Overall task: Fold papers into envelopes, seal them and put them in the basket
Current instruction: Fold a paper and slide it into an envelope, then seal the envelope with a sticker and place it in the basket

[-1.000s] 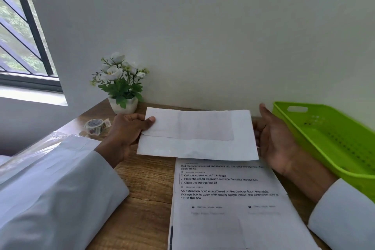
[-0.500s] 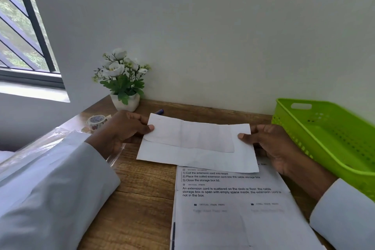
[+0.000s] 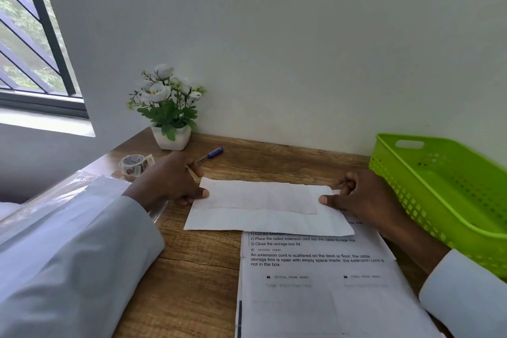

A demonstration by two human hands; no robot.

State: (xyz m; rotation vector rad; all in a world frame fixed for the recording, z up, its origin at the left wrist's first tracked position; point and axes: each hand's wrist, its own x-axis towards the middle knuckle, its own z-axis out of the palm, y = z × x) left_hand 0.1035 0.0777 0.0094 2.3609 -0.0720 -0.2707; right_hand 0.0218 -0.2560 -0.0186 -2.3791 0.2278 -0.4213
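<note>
Folded paper (image 3: 263,207) lies flat on bench (image 3: 192,269), overlapping top of printed sheet (image 3: 315,282). Left hand (image 3: 170,181) and right hand (image 3: 365,195) pinch its ends, fingers beneath hidden. Pen (image 3: 211,154) behind paper, half covered by left hand. Basket (image 3: 444,195) right of paper, cut off.

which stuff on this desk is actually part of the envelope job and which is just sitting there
Part of the job:
folded paper, pinched at its ends by the left hand and right hand
green basket
tape roll, likely for sealing
printed sheets, likely next to fold

Just lying about:
flower pot
blue pen
</note>
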